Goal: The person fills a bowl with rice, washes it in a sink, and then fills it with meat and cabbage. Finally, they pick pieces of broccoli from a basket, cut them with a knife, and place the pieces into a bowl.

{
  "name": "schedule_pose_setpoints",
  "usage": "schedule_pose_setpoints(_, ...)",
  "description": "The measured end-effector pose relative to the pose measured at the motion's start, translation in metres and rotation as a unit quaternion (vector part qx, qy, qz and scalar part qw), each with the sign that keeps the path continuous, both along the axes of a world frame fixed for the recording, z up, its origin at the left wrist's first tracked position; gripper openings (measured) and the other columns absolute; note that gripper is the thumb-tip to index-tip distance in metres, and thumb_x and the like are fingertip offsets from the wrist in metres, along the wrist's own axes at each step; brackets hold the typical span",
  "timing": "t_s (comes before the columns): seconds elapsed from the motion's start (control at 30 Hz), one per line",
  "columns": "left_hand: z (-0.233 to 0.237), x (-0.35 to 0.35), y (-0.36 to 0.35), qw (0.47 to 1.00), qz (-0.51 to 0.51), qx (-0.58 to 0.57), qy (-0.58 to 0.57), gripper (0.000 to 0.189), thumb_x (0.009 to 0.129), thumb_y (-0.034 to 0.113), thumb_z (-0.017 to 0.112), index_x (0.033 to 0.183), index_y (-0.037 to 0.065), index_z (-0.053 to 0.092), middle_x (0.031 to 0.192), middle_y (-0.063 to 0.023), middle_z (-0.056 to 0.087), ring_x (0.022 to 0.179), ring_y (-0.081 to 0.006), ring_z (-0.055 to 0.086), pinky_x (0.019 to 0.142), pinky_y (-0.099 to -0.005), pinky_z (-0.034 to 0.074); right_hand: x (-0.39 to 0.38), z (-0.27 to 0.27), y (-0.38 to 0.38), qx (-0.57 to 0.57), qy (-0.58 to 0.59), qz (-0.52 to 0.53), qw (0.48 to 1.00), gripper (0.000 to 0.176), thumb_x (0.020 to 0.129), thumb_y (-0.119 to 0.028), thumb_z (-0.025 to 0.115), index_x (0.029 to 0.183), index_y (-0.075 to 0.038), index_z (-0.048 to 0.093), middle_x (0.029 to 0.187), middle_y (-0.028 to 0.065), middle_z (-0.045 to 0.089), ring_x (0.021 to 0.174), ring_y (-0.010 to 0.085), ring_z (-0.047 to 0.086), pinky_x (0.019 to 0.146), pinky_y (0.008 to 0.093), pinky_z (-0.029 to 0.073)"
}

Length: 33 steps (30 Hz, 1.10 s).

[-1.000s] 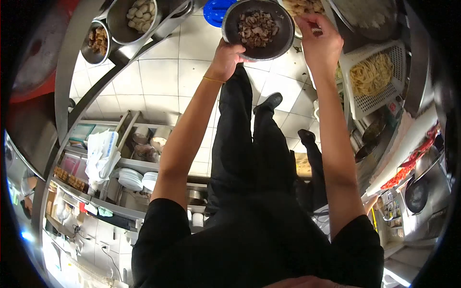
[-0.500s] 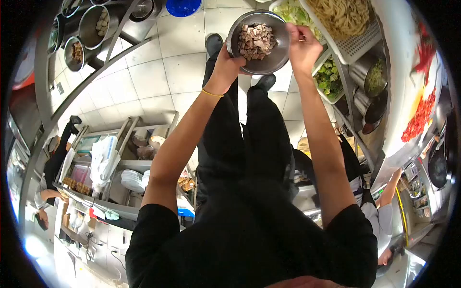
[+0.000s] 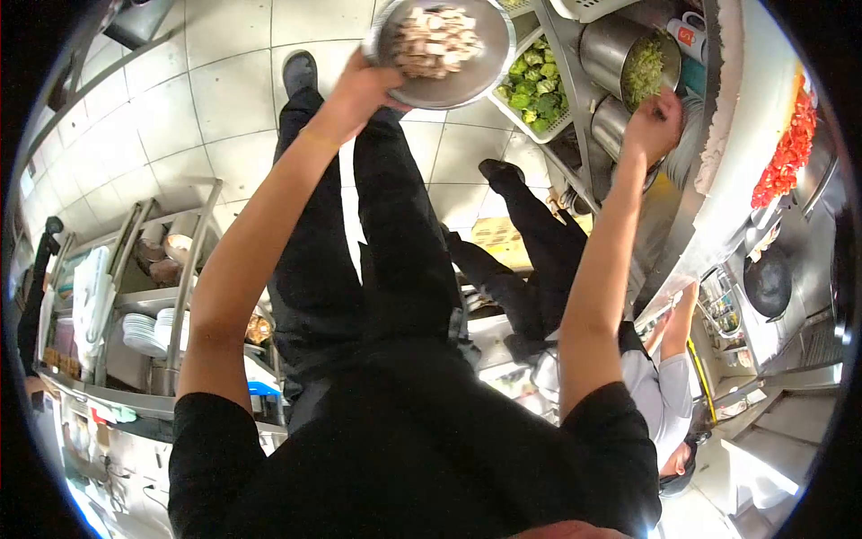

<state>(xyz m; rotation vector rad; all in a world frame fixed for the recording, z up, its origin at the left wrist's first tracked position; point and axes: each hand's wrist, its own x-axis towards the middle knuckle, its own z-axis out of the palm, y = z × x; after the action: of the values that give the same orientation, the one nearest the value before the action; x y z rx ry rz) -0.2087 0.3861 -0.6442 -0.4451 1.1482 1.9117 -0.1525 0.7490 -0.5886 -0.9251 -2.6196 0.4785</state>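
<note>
- Fingers of the left hand [image 3: 359, 97] were closed around the side of a metal bowl [image 3: 488, 63], the thumb inside by its rim.
- That bowl was held out in the air above the floor [image 3: 220, 99], its mouth turned up towards the head. Being round, it had no evident long axis. Pale chopped pieces [image 3: 435, 40] lay in it, blurred, their kind unclear.
- The right hand [image 3: 654, 130] was at the lower edge of a metal pot [image 3: 606, 49], fingers bent by its shredded greens [image 3: 645, 67]; whether they gripped any, I could not tell.
- That pot's long axis ran sideways in view, from base at left to mouth at right.
- The step in hand looked like a reach to the greens with the bowl kept ready. I judged that a pinch there called for bent fingers clear of the rim and a level bowl.
- Just beside the bowl stood a white basket [image 3: 560, 128] of broccoli [image 3: 536, 85]; a second pot [image 3: 610, 126] was near the right wrist.
- Farther to the right, chopped red chillies [image 3: 786, 154] lay on a pale tabletop [image 3: 738, 148], with a wok [image 3: 768, 283] past them.
- Well apart were a co-worker [image 3: 660, 395] and, to the left, stacked plates [image 3: 142, 332].
</note>
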Motion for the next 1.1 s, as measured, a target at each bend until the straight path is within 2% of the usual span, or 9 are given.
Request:
schedule_pose_setpoints(0.27,-0.037,0.029,0.122,0.994,-0.026,0.108,-0.003,0.075,0.072,0.004,0.058,0.138,0.008,0.022,0.116,-0.0162,0.052,0.097,-0.0290,0.060,0.057,-0.0409,0.059,-0.032,-0.068,0.093,0.073,-0.203,0.117,0.969,0.041,0.073,-0.019,0.068,0.112,-0.014,0.063,0.110,0.0181,0.061,0.097,0.0324,0.060,0.085,0.0389,0.047)
schedule_pose_setpoints(0.37,-0.027,0.021,0.146,0.998,-0.052,0.019,-0.013,0.075,0.071,0.005,0.057,0.138,0.006,0.023,0.114,-0.0170,0.054,0.090,-0.0282,0.062,0.055,-0.0382,0.059,-0.003,-0.111,0.202,-0.217,0.000,0.134,0.967,0.026,0.079,-0.012,0.059,0.103,-0.014,0.067,0.093,0.0128,0.067,0.089,0.0300,0.062,0.080,0.0363,0.047)
schedule_pose_setpoints(0.47,-0.034,0.022,0.162,0.997,-0.069,-0.020,0.017,0.071,0.072,0.005,0.055,0.136,0.002,0.025,0.112,-0.0175,0.055,0.089,-0.0276,0.061,0.055,-0.0351,0.059,0.008,-0.072,0.191,-0.028,-0.028,0.028,0.999,0.025,0.085,-0.013,0.052,0.106,-0.007,0.065,0.097,0.0097,0.067,0.087,0.0259,0.062,0.078,0.0353,0.047)
schedule_pose_setpoints(0.53,-0.037,0.021,0.171,0.997,-0.069,-0.019,0.011,0.066,0.072,0.005,0.055,0.133,0.002,0.029,0.112,-0.0175,0.055,0.090,-0.0284,0.061,0.055,-0.0353,0.059,0.031,-0.073,0.246,0.099,-0.001,0.251,0.963,0.031,0.074,0.007,0.056,0.104,0.004,0.060,0.100,0.0130,0.064,0.087,0.0213,0.062,0.076,0.0295,0.051)
schedule_pose_setpoints(0.83,-0.024,0.015,0.177,0.997,-0.068,-0.003,0.026,0.057,0.075,0.000,0.053,0.129,0.007,0.035,0.108,-0.0172,0.053,0.086,-0.0319,0.062,0.055,-0.0388,0.059,0.014,0.021,0.028,-0.229,0.166,-0.121,0.951,0.021,0.078,0.002,0.059,0.099,0.003,0.061,0.103,0.0130,0.063,0.088,0.0221,0.062,0.074,0.0310,0.050)
schedule_pose_setpoints(0.87,-0.039,0.018,0.181,0.994,-0.094,-0.018,0.050,0.056,0.075,-0.001,0.053,0.128,0.007,0.037,0.110,-0.0161,0.054,0.086,-0.0283,0.063,0.058,-0.0385,0.059,0.014,0.016,0.000,-0.219,0.179,-0.050,0.958,0.026,0.077,0.003,0.061,0.103,0.004,0.060,0.105,0.0139,0.063,0.089,0.0228,0.062,0.077,0.0327,0.051)
schedule_pose_setpoints(0.93,0.023,0.002,0.162,0.992,-0.127,-0.012,0.012,0.055,0.089,0.013,0.049,0.138,0.005,0.025,0.123,-0.0203,0.045,0.087,-0.0259,0.063,0.056,-0.0318,0.058,0.007,0.023,-0.054,-0.022,-0.161,0.013,0.987,0.028,0.078,0.006,0.059,0.106,0.007,0.058,0.107,0.0163,0.061,0.090,0.0228,0.061,0.078,0.0324,0.052)
schedule_pose_setpoints(1.0,-0.007,0.020,0.171,0.994,-0.102,-0.003,0.041,0.058,0.081,0.006,0.051,0.134,0.005,0.028,0.117,-0.0191,0.050,0.087,-0.0279,0.063,0.056,-0.0345,0.058,0.019,-0.005,-0.054,-0.331,0.029,0.025,0.943,0.030,0.078,0.000,0.065,0.107,0.003,0.060,0.090,0.0105,0.066,0.076,0.0170,0.063,0.067,0.0258,0.051)
schedule_pose_setpoints(1.1,-0.036,0.025,0.170,0.996,-0.076,0.051,0.018,0.061,0.073,-0.003,0.051,0.130,0.005,0.032,0.111,-0.0190,0.054,0.086,-0.0309,0.063,0.055,-0.0374,0.059,0.029,0.019,-0.032,-0.307,0.120,0.011,0.944,0.029,0.082,0.005,0.057,0.110,0.008,0.054,0.100,0.0181,0.061,0.086,0.0241,0.063,0.072,0.0301,0.055)
